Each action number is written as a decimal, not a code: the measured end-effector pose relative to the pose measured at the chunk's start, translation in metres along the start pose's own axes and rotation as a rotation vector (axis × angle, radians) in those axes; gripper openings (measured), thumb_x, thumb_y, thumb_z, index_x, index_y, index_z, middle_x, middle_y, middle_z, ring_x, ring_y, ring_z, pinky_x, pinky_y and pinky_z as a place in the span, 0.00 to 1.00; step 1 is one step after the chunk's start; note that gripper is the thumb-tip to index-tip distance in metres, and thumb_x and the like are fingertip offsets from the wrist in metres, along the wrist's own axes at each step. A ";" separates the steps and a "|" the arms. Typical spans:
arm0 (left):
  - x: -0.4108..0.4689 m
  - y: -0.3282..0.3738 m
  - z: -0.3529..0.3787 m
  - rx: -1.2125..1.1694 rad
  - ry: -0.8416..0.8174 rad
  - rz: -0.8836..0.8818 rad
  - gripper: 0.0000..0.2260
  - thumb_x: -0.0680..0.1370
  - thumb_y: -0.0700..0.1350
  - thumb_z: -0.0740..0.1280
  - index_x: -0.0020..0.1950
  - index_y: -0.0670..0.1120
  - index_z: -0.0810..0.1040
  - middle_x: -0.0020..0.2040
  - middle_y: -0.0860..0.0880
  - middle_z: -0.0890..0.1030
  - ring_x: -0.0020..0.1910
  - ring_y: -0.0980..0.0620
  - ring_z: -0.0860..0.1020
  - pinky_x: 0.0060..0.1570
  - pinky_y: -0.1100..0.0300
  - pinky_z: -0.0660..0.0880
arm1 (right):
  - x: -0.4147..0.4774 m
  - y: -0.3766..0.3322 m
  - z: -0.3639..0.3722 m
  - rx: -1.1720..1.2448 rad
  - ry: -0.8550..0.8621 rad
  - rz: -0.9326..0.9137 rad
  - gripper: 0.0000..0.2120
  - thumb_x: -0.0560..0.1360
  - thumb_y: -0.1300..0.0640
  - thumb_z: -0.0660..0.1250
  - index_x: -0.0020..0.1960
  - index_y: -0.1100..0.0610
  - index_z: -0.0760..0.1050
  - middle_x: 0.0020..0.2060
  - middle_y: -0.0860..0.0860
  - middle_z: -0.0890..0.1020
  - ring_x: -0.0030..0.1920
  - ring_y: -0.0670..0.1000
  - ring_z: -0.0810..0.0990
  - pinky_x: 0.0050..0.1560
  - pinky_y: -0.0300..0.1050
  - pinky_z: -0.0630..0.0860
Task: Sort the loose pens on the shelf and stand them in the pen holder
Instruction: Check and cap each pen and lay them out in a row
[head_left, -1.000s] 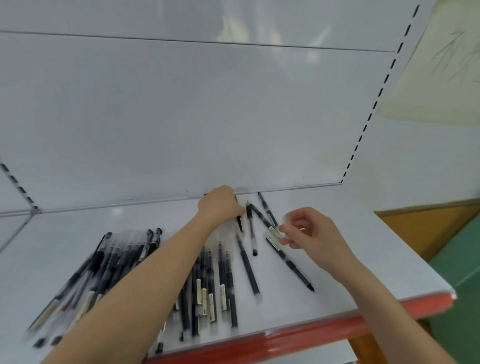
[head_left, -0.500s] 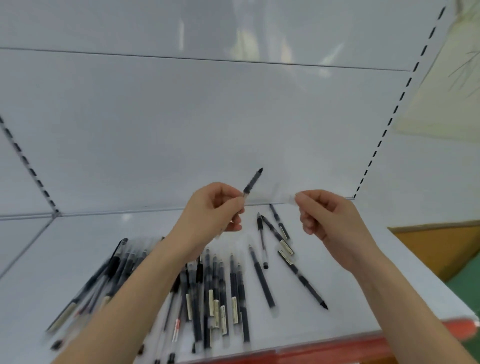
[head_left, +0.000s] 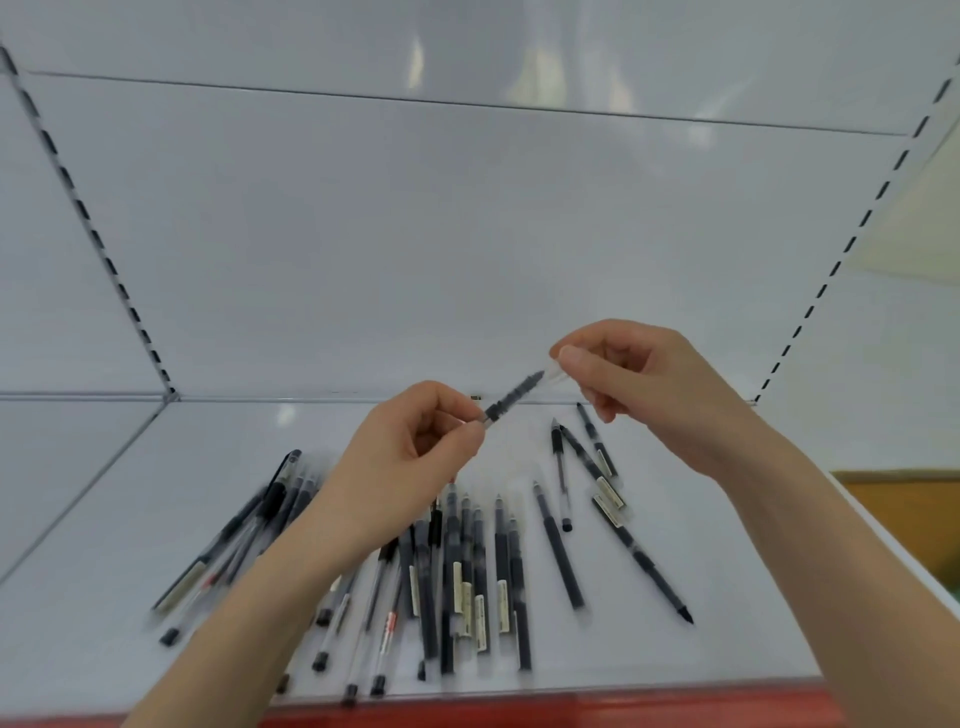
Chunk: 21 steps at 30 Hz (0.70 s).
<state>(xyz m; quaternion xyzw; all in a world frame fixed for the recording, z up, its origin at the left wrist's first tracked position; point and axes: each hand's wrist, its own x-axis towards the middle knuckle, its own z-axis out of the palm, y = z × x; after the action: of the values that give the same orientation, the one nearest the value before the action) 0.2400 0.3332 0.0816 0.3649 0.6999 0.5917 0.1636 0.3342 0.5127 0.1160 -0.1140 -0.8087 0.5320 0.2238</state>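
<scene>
My left hand (head_left: 410, 462) pinches a black pen (head_left: 511, 396) by its lower barrel and holds it above the shelf, tip slanting up to the right. My right hand (head_left: 639, 384) pinches a clear cap (head_left: 550, 373) over the pen's upper end. Several loose black pens (head_left: 467, 571) lie spread on the white shelf (head_left: 104, 519) below my hands, some with pale labels. A few more pens (head_left: 592, 467) lie crossed at the right. No pen holder is in view.
The shelf has a red front edge (head_left: 571, 709) and a white back panel (head_left: 467, 234) with slotted uprights at both sides. An orange-brown surface (head_left: 904, 514) shows past the shelf's right end.
My left hand lifted a pen off the shelf. My right hand rose with the clear cap and brought it onto the pen's tip. The camera tilted down slightly.
</scene>
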 end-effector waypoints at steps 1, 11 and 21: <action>0.000 0.000 0.000 0.012 0.001 0.004 0.03 0.75 0.39 0.66 0.43 0.46 0.77 0.34 0.48 0.76 0.28 0.59 0.70 0.28 0.69 0.68 | 0.000 0.000 0.000 0.001 -0.029 0.002 0.04 0.73 0.56 0.67 0.41 0.51 0.80 0.25 0.44 0.75 0.29 0.45 0.73 0.31 0.35 0.71; 0.005 -0.011 0.016 0.124 0.057 0.110 0.12 0.74 0.39 0.68 0.36 0.56 0.77 0.32 0.53 0.76 0.32 0.57 0.71 0.36 0.65 0.69 | -0.006 0.010 0.011 0.122 -0.019 -0.003 0.06 0.75 0.64 0.64 0.42 0.57 0.78 0.26 0.47 0.79 0.29 0.42 0.77 0.34 0.32 0.75; -0.003 -0.041 0.010 0.508 0.029 0.001 0.06 0.75 0.46 0.66 0.39 0.55 0.76 0.40 0.53 0.78 0.40 0.59 0.75 0.41 0.68 0.70 | -0.030 0.053 -0.013 -0.439 -0.009 0.289 0.09 0.72 0.51 0.68 0.40 0.57 0.77 0.32 0.50 0.82 0.33 0.48 0.79 0.35 0.42 0.76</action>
<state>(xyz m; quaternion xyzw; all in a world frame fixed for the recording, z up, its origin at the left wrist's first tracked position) 0.2360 0.3372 0.0399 0.3862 0.8282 0.4022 0.0564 0.3639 0.5320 0.0652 -0.2716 -0.8810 0.3709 0.1120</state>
